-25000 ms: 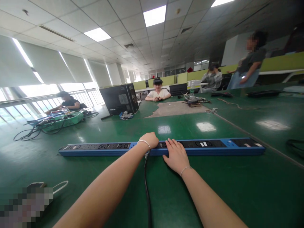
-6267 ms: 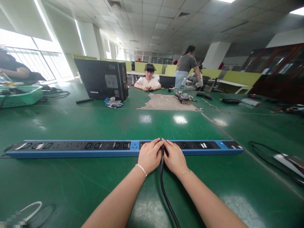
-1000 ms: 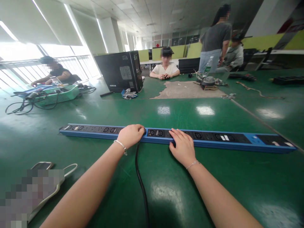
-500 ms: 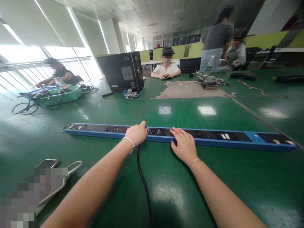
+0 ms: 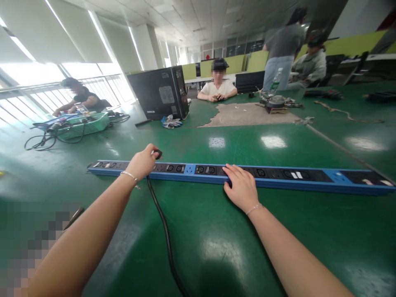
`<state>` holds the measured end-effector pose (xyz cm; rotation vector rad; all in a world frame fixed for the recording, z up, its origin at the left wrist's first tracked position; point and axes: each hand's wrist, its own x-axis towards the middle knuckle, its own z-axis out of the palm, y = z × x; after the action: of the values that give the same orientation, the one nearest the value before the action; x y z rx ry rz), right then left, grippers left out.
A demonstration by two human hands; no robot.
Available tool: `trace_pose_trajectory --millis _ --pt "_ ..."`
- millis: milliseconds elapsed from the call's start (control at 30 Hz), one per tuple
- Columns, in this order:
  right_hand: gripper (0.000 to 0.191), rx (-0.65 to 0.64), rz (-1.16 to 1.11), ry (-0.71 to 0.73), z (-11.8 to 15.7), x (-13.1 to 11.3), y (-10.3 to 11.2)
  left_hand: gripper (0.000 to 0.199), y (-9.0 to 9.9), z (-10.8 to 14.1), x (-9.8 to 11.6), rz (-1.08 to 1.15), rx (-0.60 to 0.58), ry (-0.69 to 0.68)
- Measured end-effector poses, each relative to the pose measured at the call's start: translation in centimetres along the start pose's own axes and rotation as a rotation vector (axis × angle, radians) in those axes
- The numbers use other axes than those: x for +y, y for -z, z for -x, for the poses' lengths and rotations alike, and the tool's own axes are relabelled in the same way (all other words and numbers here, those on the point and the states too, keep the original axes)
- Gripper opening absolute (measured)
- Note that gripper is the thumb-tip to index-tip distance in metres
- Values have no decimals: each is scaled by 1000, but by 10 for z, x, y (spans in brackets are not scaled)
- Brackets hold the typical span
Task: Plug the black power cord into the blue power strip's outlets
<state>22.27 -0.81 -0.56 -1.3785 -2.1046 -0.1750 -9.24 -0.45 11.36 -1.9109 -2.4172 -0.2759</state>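
Note:
A long blue and black power strip (image 5: 272, 175) lies across the green table in front of me. Its top carries a row of sockets, including a blue one (image 5: 189, 169) near the middle. My left hand (image 5: 142, 161) is closed around a black plug (image 5: 159, 154), held just above the strip's left half, with the prong end pointing right. From that hand a thick black cable (image 5: 165, 231) runs down toward the near edge of view. My right hand (image 5: 240, 186) rests over the strip right of its middle, fingers stretched across the top and thumb at the near side.
Beyond the strip stand a black computer case (image 5: 157, 93), a glove (image 5: 171, 121) and a green basket (image 5: 86, 125) with cables. A bottle (image 5: 276, 81) and a metal device (image 5: 275, 101) are at the back right. Several people are around the far side.
My left hand has moved left along the strip and lifted with the plug, uncovering the blue socket. The cable swung left with it. My right hand stays on the strip.

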Motion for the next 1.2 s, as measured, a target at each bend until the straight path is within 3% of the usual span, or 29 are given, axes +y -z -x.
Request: trace_pose_trajectory --millis 100,233,733,1200 --pt "42 4 5 -9 0 0 0 31 -18 2 -19 -27 -74 -44" --pt "42 -4 5 -2 0 0 1 31 -28 4 -25 -52 -134 -71" --pt "42 -12 -2 7 0 1 1 32 -25 -15 -10 -256 -223 -125" --pt "42 -14 4 10 0 1 1 31 -33 -11 -22 -162 -227 -49"
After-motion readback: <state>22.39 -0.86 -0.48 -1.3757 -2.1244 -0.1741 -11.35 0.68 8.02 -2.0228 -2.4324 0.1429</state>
